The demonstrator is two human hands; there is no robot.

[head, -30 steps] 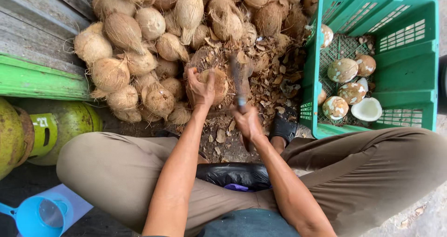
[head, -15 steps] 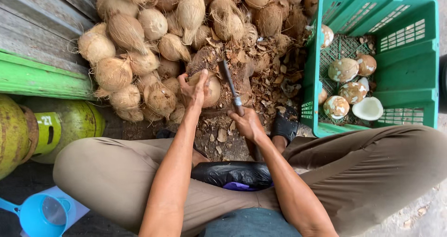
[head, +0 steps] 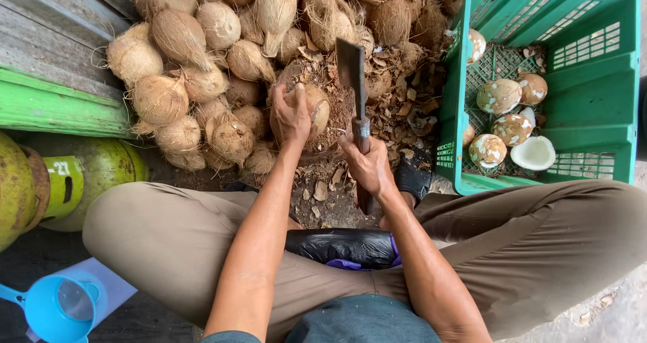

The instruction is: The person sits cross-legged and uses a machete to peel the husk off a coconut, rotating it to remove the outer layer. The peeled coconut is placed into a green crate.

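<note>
**Coconut held for husk trimming, cleaver raised**

Left hand (head: 291, 116): grip closed over the near side of the coconut (head: 315, 107), fingers wrapped across its top, pinning it on the debris mound. Right hand (head: 367, 164): grip closed round the handle of the cleaver (head: 352, 70), blade upright and just right of the coconut, not touching it.

Handling, as judged: the coconut looks hard, rigid and fairly heavy, with a rough fibrous skin that gives good friction; its round form will tend to roll, so hold is best taken across the upper half, fingers kept off the side facing the blade.

Positions relative to the coconut:
- Pile of husked coconuts (head: 202, 60): left and beyond, some touching the mound.
- Husk chips (head: 397, 107): scattered right and near.
- Green crate (head: 600, 87): well to the right, holding peeled coconuts (head: 502, 114).
- Gas cylinder (head: 40, 181) and blue scoop (head: 57, 306): far near-left.
</note>
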